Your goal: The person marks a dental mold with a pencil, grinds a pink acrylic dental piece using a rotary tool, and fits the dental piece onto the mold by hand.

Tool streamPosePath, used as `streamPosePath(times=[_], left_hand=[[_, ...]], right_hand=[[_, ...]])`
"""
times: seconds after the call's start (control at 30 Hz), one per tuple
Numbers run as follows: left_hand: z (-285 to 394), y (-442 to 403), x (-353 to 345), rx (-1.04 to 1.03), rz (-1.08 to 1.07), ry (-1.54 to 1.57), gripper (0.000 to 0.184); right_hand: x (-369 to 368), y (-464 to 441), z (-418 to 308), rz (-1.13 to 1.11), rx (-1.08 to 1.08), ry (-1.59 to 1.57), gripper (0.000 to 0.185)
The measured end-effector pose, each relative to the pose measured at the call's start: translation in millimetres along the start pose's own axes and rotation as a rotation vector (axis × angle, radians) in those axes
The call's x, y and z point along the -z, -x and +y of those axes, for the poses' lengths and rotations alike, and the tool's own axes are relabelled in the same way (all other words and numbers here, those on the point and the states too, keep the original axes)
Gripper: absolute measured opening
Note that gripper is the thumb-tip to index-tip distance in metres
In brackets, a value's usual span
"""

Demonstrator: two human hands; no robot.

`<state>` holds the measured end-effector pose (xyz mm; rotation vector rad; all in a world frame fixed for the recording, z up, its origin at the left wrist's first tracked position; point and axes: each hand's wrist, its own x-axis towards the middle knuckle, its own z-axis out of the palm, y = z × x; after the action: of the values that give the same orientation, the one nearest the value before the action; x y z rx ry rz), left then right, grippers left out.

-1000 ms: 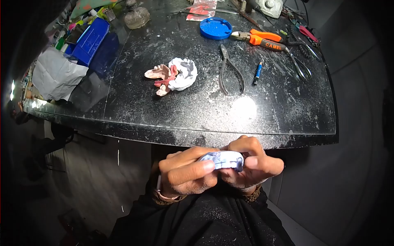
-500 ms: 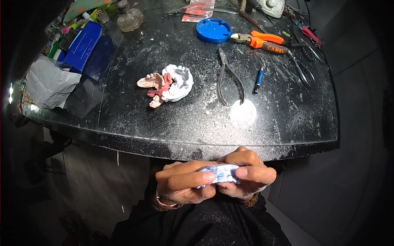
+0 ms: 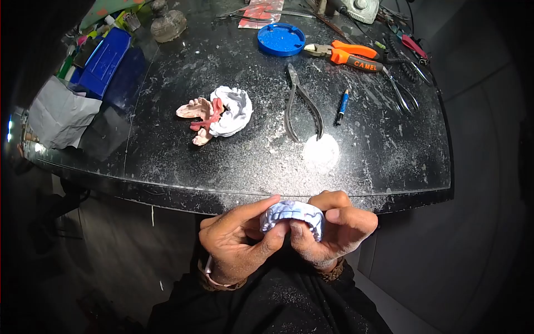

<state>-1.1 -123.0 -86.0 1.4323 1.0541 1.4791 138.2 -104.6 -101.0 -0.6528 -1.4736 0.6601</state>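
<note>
A pale blue-white plaster dental cast (image 3: 293,211), curved like an arch, is held up between both hands in front of the bench edge. My left hand (image 3: 239,236) grips its left side, with the thumb underneath and a finger along the top. My right hand (image 3: 334,231) has its thumb pressed to the inner underside, while the index finger bends near the right end. Dust coats the fingers. On the bench beyond lies another white plaster cast (image 3: 238,114), touching a pinkish dental piece (image 3: 194,110) with red parts.
The dusty black bench (image 3: 183,161) holds grey metal nippers (image 3: 295,100), a short blue pencil (image 3: 342,106), orange-handled pliers (image 3: 356,55) and a round blue lid (image 3: 281,40). Left are a blue bin (image 3: 108,61) and crumpled paper (image 3: 62,114). A glass jar (image 3: 168,25) stands behind.
Both hands have turned the cast so its arch now shows, and raised it slightly. My left fingers have spread out from their earlier pinch. The bench view has shifted a little left.
</note>
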Motion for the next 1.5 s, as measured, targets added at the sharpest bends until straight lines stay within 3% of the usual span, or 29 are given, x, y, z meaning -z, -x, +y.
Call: streamPosePath(times=[0.2,0.5,0.63,0.77,0.8,1.0,1.5], left_hand=[[0,1,-6,-0.107,0.110,0.003,0.032],[1,2,2,-0.295,0.157,-0.286,0.031],[-7,2,-3,-0.420,0.241,-0.093,0.035],[-12,4,1,-0.529,0.193,-0.077,0.041],[-6,6,9,-0.486,0.031,-0.194,0.050],[-3,-1,22,-0.582,-0.070,-0.232,0.051],[1,-10,28,-0.580,-0.116,-0.249,0.041]], right_hand=[[-5,3,-3,0.007,-0.010,0.009,0.050],[-7,5,-14,0.004,-0.237,-0.083,0.052],[-8,7,-16,0.006,-0.243,-0.200,0.055],[-9,6,-18,-0.024,-0.257,-0.200,0.054],[-9,6,-18,-0.035,-0.242,-0.210,0.055],[-8,6,-18,-0.101,-0.217,-0.171,0.057],[-7,6,-19,-0.106,-0.189,-0.119,0.061]])
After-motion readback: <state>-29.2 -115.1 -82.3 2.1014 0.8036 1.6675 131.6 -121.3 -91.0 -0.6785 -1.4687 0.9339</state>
